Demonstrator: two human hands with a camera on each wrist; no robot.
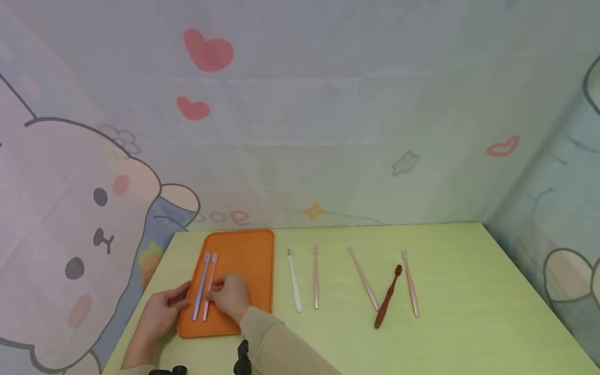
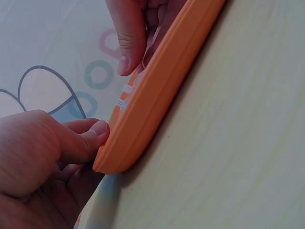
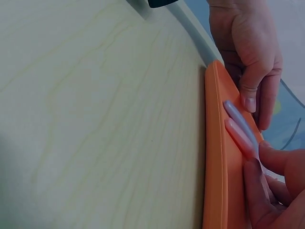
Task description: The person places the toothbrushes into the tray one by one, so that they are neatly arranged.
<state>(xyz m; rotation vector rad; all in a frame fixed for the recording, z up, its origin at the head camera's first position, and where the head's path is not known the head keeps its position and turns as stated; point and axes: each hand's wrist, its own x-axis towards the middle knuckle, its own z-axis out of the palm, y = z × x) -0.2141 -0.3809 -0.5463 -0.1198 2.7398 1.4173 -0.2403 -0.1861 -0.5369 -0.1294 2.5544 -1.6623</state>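
Note:
An orange tray lies at the left of the table, bearing a purple toothbrush and a pink toothbrush side by side. With thumb and fingers my right hand pinches the pink toothbrush around the middle of its handle. Both handle ends show in the right wrist view, the pink one beside the purple one. My left hand grips the tray's left rim, thumb on top. In the left wrist view the bristle heads peek above the tray wall.
Right of the tray lie a white toothbrush and a pale pink one. Farther right, a brown toothbrush lies between two more pink ones, its handle close to the left one's end. A printed cloth hangs behind the table.

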